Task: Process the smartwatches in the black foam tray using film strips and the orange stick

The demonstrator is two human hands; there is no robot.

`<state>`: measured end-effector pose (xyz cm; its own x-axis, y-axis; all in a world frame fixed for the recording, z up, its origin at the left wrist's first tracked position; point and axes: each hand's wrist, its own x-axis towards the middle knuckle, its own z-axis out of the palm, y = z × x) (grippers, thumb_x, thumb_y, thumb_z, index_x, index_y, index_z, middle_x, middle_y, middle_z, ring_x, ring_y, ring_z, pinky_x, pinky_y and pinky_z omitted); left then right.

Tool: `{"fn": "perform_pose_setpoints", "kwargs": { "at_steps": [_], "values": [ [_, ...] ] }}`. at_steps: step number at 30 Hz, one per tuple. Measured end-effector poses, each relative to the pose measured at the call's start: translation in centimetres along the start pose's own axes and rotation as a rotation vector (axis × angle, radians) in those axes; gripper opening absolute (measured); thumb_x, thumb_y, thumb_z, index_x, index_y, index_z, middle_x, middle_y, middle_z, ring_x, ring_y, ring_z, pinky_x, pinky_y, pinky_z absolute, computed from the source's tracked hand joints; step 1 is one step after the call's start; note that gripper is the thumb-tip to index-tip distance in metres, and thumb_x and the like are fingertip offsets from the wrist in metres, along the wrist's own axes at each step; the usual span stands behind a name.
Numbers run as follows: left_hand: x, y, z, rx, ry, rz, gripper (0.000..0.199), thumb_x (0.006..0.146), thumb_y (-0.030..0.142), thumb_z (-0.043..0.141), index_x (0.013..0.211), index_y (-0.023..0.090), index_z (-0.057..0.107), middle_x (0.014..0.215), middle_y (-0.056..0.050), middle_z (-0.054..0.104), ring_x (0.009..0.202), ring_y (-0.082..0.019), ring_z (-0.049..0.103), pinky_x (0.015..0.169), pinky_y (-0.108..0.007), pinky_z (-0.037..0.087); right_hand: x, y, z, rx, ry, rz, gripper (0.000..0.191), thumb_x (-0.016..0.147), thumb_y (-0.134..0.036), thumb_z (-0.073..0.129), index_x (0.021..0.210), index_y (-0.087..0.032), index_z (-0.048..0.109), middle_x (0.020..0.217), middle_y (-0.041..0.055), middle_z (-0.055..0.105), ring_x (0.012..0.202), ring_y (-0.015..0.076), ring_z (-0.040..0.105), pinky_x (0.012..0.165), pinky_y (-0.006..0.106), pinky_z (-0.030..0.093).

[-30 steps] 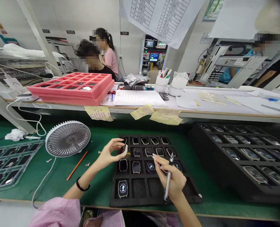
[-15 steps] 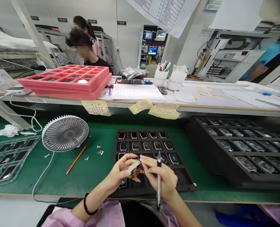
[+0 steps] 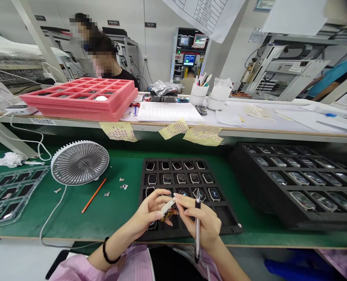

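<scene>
My left hand (image 3: 151,212) grips a small smartwatch case (image 3: 168,207) by its edges, tilted above the black foam tray (image 3: 226,219). Yellow and dark inner parts show along its underside. My right hand (image 3: 204,218) has thumb and forefinger pinched against the case's right edge; anything between those fingertips is too small to make out. Tucked between the fingers of that hand is a silver and black pen-like tool (image 3: 197,230), tip up. Watches (image 3: 181,178) sit in rows in the tray below, partly hidden by my hands.
A round desk fan (image 3: 80,163) and an orange stick (image 3: 93,196) lie left of the tray, near small metallic pieces (image 3: 107,194). Far left is a clear tray (image 3: 15,195) of dark screens. Stacked black foam trays (image 3: 258,195) stand right; a shelf above bears pink foam trays (image 3: 114,111).
The watch case has turned slightly in my fingers, so more of its pale side shows. My hands otherwise keep their places. In the background, a person has shifted left.
</scene>
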<state>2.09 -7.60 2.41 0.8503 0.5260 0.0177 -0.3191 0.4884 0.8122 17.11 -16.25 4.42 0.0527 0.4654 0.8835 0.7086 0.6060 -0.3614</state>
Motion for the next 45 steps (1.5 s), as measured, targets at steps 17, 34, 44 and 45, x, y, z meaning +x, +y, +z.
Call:
{"fn": "perform_pose_setpoints", "kwargs": {
  "at_steps": [17, 34, 44, 45],
  "values": [
    [-0.4, 0.2, 0.2, 0.003, -0.034, 0.007, 0.056, 0.064, 0.034, 0.082, 0.113, 0.022, 0.057, 0.101, -0.006, 0.065, 0.088, -0.020, 0.063, 0.063, -0.026, 0.058, -0.4, 0.5, -1.1, -0.059, -0.118, -0.158, 0.025, 0.077, 0.004, 0.062, 0.093, -0.015, 0.057, 0.099, 0.0155, 0.072, 0.103, 0.0253, 0.066, 0.078, 0.037, 0.061],
    [-0.4, 0.0, 0.2, 0.019, -0.048, 0.010, 0.056, 0.066, 0.030, 0.082, 0.116, 0.023, 0.057, 0.102, -0.006, 0.064, 0.085, -0.019, 0.062, 0.064, -0.026, 0.056, 0.3, -1.0, -2.0, -0.210, -0.216, -0.191, 0.016, 0.082, 0.000, 0.056, 0.094, -0.010, 0.060, 0.092, 0.0183, 0.072, 0.100, 0.0272, 0.067, 0.078, 0.038, 0.060],
    [-0.6, -0.3, 0.1, 0.118, -0.010, 0.023, 0.061, 0.066, 0.031, 0.081, 0.119, 0.022, 0.053, 0.102, -0.007, 0.064, 0.081, -0.015, 0.060, 0.065, -0.023, 0.051, 2.2, -2.5, -2.3, -0.281, -0.241, -0.211, 0.019, 0.090, -0.005, 0.045, 0.085, -0.010, 0.063, 0.079, 0.0140, 0.072, 0.090, 0.0239, 0.069, 0.077, 0.034, 0.060],
    [-0.6, -0.3, 0.0, 0.121, -0.010, 0.025, 0.062, 0.066, 0.032, 0.081, 0.119, 0.022, 0.052, 0.102, -0.007, 0.064, 0.080, -0.015, 0.060, 0.064, -0.022, 0.051, 2.2, -2.5, -2.2, -0.287, -0.242, -0.211, 0.021, 0.091, -0.006, 0.043, 0.085, -0.011, 0.063, 0.080, 0.0140, 0.072, 0.091, 0.0237, 0.069, 0.078, 0.034, 0.059]
  ]
}}
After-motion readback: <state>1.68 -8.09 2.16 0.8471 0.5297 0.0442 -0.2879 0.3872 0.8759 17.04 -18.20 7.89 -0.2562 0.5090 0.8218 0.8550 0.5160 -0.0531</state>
